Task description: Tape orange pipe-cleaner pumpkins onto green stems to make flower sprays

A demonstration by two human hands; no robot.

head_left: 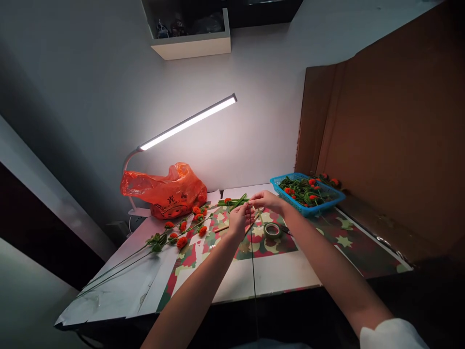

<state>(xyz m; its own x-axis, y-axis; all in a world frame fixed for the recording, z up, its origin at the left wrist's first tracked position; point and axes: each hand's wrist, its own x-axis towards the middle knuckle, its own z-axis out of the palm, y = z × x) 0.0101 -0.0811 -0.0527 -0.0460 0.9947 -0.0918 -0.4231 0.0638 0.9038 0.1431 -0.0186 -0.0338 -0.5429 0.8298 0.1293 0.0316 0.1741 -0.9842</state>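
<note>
two bare hands meet over a desk [290, 276] spread with star-printed camouflage paper, working on an artificial flower stem [253, 252], a thin dark wire that hangs from the fingers down past the desk's near edge. the left hand [239, 220] is closed in a pinch around the upper part of the stem, knuckles toward the camera, forearm rising from the lower left. the right hand [267, 199] sits just beyond and a little higher, fingers curled shut on something small at the stem's top; what exactly it grips is too small to tell. both wrists are raised off the surface, the forearms converging in a narrow v.

a roll of green tape [272, 230] lies on the paper just beside the right wrist. green sprigs [234, 200] rest just behind the hands. finished stems with orange blooms [181, 232] lie in a fan to the left, in front of an orange plastic bag [165, 190]. a blue basket [308, 209] of loose green and orange pieces stands to the right, against a cardboard screen [381, 126]. a desk lamp [189, 121] lights the work from behind.

judged from the grip, the joining seems to go best with the left pinch holding the wire firm and straight, the right working close to that pinch so the top piece does not twist, and the long hanging end kept free of the desk edge.
</note>
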